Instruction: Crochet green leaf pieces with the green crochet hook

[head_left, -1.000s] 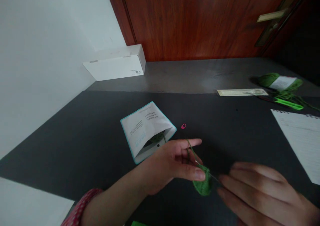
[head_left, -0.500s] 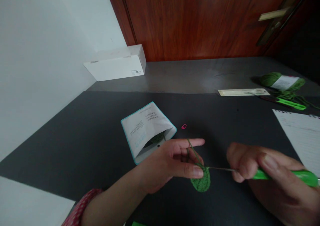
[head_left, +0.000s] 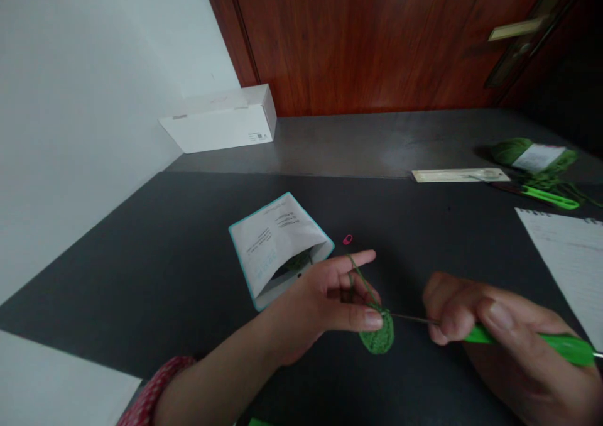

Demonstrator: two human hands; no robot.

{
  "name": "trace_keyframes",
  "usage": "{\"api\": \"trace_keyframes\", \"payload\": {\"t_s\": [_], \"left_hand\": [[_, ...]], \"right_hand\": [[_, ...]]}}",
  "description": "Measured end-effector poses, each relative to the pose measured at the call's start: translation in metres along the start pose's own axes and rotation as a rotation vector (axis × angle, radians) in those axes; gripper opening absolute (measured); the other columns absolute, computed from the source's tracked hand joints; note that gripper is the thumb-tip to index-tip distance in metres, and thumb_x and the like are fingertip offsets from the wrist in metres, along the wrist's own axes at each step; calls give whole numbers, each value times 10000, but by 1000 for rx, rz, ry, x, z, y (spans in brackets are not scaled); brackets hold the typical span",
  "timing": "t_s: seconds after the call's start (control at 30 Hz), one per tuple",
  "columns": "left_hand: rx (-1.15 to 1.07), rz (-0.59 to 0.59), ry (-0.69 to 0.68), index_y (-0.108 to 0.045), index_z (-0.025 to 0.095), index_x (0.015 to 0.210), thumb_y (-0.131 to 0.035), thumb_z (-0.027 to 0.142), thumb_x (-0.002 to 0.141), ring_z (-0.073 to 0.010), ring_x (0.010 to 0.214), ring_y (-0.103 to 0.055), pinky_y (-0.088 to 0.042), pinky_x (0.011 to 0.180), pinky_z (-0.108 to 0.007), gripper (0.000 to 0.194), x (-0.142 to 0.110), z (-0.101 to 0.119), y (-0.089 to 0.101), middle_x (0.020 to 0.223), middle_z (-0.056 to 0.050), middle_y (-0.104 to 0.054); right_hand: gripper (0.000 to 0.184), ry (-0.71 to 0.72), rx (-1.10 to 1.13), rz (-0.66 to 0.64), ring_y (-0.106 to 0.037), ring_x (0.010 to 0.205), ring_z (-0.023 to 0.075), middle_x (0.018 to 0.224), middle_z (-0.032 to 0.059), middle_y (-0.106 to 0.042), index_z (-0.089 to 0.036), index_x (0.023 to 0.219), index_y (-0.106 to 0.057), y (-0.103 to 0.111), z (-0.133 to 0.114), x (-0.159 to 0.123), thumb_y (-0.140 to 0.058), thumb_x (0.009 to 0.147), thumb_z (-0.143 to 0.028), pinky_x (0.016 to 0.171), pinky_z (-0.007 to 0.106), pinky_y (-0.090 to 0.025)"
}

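My left hand (head_left: 325,300) pinches a small round piece of green crochet (head_left: 379,333) between thumb and fingers, with a strand of green yarn (head_left: 362,281) running up over the raised fingers. My right hand (head_left: 490,322) is closed around a crochet hook with a bright green handle (head_left: 532,339). Its thin metal shaft (head_left: 412,318) reaches left, and its tip is at the edge of the crochet piece. The exact point where the tip meets the stitches is too small to make out.
A white paper pouch with a teal edge (head_left: 276,244) holding green yarn lies just left of my left hand. Nearby are a small pink stitch marker (head_left: 347,239) and a lined sheet (head_left: 570,262). Further back lie a labelled green yarn skein (head_left: 532,157), a cream packet (head_left: 460,174) and a white box (head_left: 221,121).
My right hand has moved right and closed around the green handle, which was hidden earlier. The crochet piece and left hand have shifted slightly up, and the left fingers have lifted a little.
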State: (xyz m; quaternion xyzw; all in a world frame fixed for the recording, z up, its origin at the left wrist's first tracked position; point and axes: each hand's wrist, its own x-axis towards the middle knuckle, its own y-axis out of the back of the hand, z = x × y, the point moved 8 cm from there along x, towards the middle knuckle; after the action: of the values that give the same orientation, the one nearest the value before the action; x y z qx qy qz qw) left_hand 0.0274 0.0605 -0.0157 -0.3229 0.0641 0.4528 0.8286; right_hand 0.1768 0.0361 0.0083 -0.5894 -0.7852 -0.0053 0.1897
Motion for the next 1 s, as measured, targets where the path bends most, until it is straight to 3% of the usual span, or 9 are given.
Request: {"api": "trace_keyframes", "payload": {"t_s": [0.33, 0.53, 0.73, 1.0], "left_hand": [[20, 59, -38, -371, 141, 1442, -825, 133, 631, -95, 710, -550, -422, 693, -247, 930, -1, 2, 1, 820, 12, -624], [5, 33, -101, -313, 174, 1475, -806, 125, 658, -99, 721, -544, -412, 701, -262, 956, -2, 4, 0, 845, 14, -619], [5, 37, -186, -347, 144, 1457, -774, 173, 714, -99, 715, -516, -378, 708, -279, 857, -1, 10, 0, 814, 15, -613], [60, 24, -178, -348, 123, 1449, -739, 147, 734, -80, 675, -473, -348, 677, -272, 815, 1, 11, 0, 771, 40, -589]], "right_hand": [[360, -22, 13, 110, -540, 647, 174, 632, 34, -633, -219, 760, -707, 3, -1, 9, -432, 975, -308, 594, 304, -429], [377, -42, 7, 107, -538, 663, 179, 659, 37, -640, -224, 791, -711, 6, 4, 4, -403, 984, -326, 617, 315, -425], [387, -46, -29, 103, -547, 701, 182, 692, 36, -634, -225, 816, -705, 5, 5, -1, -371, 998, -297, 649, 314, -427], [346, -20, -96, 76, -562, 724, 183, 727, 31, -638, -238, 854, -699, 1, 3, -2, -402, 1004, -333, 670, 310, -444]]}}
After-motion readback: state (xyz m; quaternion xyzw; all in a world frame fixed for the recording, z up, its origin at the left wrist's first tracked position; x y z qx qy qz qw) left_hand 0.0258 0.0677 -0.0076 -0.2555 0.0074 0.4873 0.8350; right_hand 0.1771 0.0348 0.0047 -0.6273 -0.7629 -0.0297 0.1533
